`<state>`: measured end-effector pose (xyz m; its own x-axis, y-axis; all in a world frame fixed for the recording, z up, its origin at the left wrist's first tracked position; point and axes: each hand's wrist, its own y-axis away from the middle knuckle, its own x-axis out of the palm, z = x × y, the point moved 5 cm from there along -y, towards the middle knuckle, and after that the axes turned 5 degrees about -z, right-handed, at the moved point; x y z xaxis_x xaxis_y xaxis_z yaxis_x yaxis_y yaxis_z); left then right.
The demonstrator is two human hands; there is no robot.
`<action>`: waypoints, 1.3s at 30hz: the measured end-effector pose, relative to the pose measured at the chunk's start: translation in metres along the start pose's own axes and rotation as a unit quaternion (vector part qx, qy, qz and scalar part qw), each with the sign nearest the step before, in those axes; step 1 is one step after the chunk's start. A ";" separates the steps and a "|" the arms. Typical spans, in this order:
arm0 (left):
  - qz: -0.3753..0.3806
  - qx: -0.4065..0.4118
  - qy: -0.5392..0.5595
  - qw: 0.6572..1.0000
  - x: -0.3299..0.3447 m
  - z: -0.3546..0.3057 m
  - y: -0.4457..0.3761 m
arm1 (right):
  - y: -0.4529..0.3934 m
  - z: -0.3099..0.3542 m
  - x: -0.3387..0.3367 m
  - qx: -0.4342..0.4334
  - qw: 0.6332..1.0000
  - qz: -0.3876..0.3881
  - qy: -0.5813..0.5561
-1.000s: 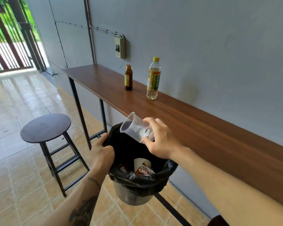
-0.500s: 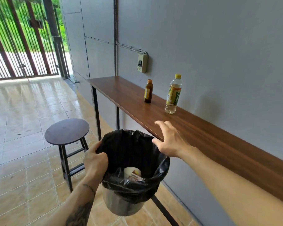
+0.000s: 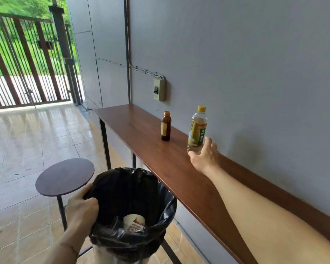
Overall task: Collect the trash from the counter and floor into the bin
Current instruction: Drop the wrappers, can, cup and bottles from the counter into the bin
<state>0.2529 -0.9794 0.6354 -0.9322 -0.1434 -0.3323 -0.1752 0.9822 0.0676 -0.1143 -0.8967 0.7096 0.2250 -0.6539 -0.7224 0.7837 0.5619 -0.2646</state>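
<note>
The left hand (image 3: pixel 80 210) grips the rim of the black-lined bin (image 3: pixel 160 189), fingers curled tight over the liner. Inside lies a paper cup (image 3: pixel 134 224). The right hand (image 3: pixel 205 156) reaches across the counter (image 3: pixel 151 149), fingers spread open around the base of the clear bottle (image 3: pixel 197 130), not closed. A brown bottle (image 3: pixel 166 126) stands just beyond.
</note>
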 end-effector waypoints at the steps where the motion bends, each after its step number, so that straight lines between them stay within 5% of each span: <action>1: -0.005 -0.001 -0.006 1.000 0.006 -0.001 -0.006 | -0.014 -0.004 0.003 0.016 1.000 -0.005 -0.020; 10: -0.036 -0.005 -0.018 0.999 0.040 -0.013 -0.036 | -0.075 -0.003 0.029 0.008 0.984 -0.023 -0.177; 14: -0.053 0.009 -0.013 0.998 0.040 -0.014 -0.045 | -0.058 0.040 0.056 -0.089 0.959 0.101 -0.249; 22: -0.092 0.014 0.006 0.996 0.033 -0.023 -0.053 | 0.013 0.133 0.123 -0.232 0.875 0.420 -0.060; 28: -0.131 -0.008 0.030 0.991 0.019 -0.018 -0.057 | 0.068 0.137 0.171 -0.243 0.834 0.478 0.132; 31: -0.129 -0.020 0.023 0.991 0.017 -0.014 -0.057 | 0.071 0.139 0.174 -0.249 0.838 0.457 0.162; 36: -0.121 -0.031 0.011 0.992 0.017 -0.004 -0.046 | 0.033 0.160 0.139 -0.361 0.895 0.260 0.037; 39: -0.138 -0.053 -0.002 0.989 0.017 0.009 -0.040 | -0.007 0.149 0.114 -0.355 0.919 0.169 -0.034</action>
<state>0.2474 -1.0201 0.6187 -0.8426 -0.4039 -0.3562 -0.4555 0.8874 0.0713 -0.0073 -1.0506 0.7244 0.4405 -0.3975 -0.8050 0.0921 0.9119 -0.3999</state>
